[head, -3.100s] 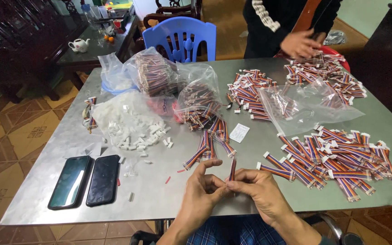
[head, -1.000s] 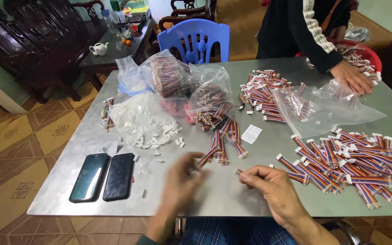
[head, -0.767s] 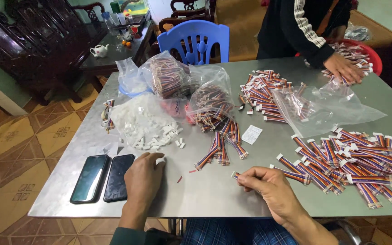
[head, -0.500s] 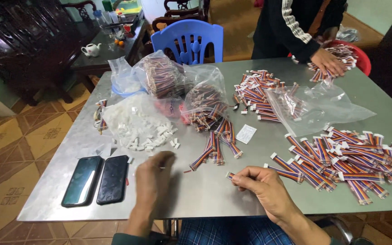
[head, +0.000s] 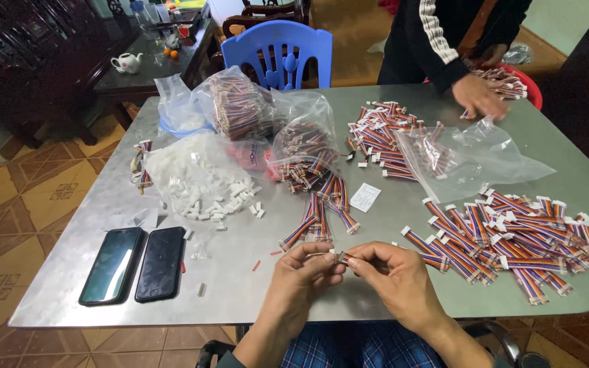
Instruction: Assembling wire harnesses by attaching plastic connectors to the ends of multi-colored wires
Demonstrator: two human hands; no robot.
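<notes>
Pinched between both hands, a short ribbon cable (head: 343,257) is held just above the near edge of the bench (head: 240,293); the left hand (head: 303,271) presses a small white piece against its end while the right hand (head: 390,272) steadies it. Fitting a connector seems to be in hand. Exact alignment is called for next. 2 phones (head: 134,264) lie left, finished cables (head: 512,242) right.
</notes>
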